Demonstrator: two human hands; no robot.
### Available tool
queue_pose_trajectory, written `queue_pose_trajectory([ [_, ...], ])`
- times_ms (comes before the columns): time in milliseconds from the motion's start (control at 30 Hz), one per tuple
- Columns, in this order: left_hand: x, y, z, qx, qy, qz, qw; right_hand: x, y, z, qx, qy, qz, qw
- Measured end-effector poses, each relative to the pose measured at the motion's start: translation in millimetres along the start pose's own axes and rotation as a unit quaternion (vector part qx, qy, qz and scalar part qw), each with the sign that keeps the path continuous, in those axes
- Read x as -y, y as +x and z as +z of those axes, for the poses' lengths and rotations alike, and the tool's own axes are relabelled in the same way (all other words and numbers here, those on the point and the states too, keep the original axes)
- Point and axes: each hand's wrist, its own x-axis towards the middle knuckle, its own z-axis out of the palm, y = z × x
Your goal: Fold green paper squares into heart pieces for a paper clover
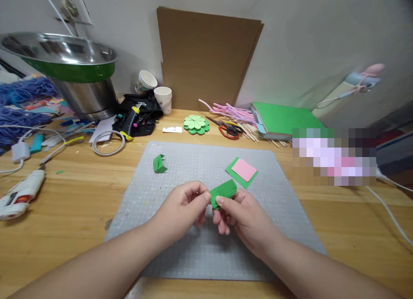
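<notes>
Both my hands meet over the grey cutting mat (180, 170) and pinch a folded green paper piece (223, 191). My left hand (183, 206) grips its left end with closed fingers. My right hand (237, 215) holds it from below and the right, thumb pressed on top. Another folded green piece (159, 164) lies on the mat to the far left. A pink paper square (244, 169) rests on a green square (232, 170) to the right of my hands.
A green paper flower (196, 124), red-handled scissors (228, 130), pink pipe cleaners (230, 112) and a stack of coloured sheets (284, 120) lie behind the mat. A glue gun (19, 195) lies at the left. A steel bowl (64, 58), paper cups (163, 99) and brown cardboard (206, 58) stand at the back.
</notes>
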Motion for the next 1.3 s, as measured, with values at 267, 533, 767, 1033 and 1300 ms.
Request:
queue_pose_trajectory([
  [267,-1,2,0.4,0.029,-0.019,-0.039,0.999,0,-2,-1,0.009,-0.013,0.043,0.999],
  [533,0,0,2.4,0.043,-0.005,-0.050,0.998,1,-3,1,-0.042,-0.047,0.000,0.998],
  [767,-12,-3,4.3,0.100,-0.037,0.000,0.994,0,-4,-1,0.000,-0.059,0.009,0.998],
  [1033,-12,-5,-0.6,0.149,-0.036,0.004,0.988,8,-8,3,0.043,-0.086,0.015,0.995],
  [1300,-9,-5,-6.4,0.062,0.187,0.052,0.979,12,-5,2,0.009,-0.111,-0.033,0.993],
])
